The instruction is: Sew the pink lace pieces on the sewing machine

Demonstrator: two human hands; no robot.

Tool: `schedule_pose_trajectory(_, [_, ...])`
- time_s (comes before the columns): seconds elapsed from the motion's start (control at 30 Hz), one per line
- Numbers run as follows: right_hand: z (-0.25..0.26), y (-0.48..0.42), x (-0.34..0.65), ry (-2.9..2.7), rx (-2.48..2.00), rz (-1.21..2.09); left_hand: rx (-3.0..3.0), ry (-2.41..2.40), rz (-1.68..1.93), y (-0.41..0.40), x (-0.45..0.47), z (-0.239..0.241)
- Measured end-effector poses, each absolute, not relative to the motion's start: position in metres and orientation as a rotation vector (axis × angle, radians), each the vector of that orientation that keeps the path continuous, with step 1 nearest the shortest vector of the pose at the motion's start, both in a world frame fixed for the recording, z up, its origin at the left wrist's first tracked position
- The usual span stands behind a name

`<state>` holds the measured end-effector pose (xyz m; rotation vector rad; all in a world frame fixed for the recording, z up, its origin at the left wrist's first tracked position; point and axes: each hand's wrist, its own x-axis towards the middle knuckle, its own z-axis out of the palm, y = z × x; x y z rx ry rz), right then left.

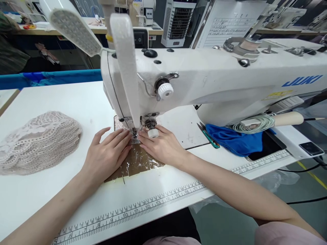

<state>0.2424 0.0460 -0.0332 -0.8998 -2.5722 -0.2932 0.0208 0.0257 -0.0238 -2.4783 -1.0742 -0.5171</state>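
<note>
My left hand point(107, 153) lies with its fingers outstretched just left of the presser foot point(134, 133) of a white sewing machine point(204, 75). From the other side, my right hand point(163, 145) reaches in, fingers extended and its tips close to the foot. Under the foot and along my left fingertips shows a bit of pale lace fabric point(119, 124), mostly hidden by hands and machine. Below both hands, shiny brown tape point(139, 160) covers part of the bed. A bunched pile of pale lace point(48, 143) lies left of my left hand.
Teal-handled thread snips point(209, 137), blue cloth point(236, 137), a coil of pale cord point(254, 124) and a dark phone point(268, 146) lie at the right. A printed ruler point(138, 207) runs along the table's front edge. An air cooler point(177, 23) stands behind.
</note>
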Motion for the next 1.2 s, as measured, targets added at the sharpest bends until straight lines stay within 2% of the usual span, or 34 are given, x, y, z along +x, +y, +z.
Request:
schedule_pose_trajectory(0.2, [-0.030,0.044,0.246,-2.503,-0.889,-0.282,-2.401,-1.104,-0.359,0.025,0.014,-0.013])
schedule_pose_trajectory(0.37, [-0.026,0.031,0.241,-2.445,-0.759,-0.224,-2.397,-1.054,-0.565,0.014,0.013,-0.003])
schedule_pose_trajectory(0.5, [-0.024,0.023,0.236,-2.510,-0.618,-0.159,-2.556,-1.054,-0.577,0.017,0.012,-0.005])
schedule_pose_trajectory(0.67, [-0.022,0.021,0.236,-2.468,-0.770,-0.276,-2.662,-1.042,-0.635,0.023,0.015,-0.010])
schedule_pose_trajectory(0.97, [-0.028,0.025,0.239,-2.594,-0.984,-0.123,-2.673,-1.065,-0.516,0.019,0.025,-0.020])
schedule_pose_trajectory(1.2, [-0.026,0.035,0.243,-2.590,-0.956,-0.064,-2.560,-1.107,-0.515,0.008,0.036,-0.021])
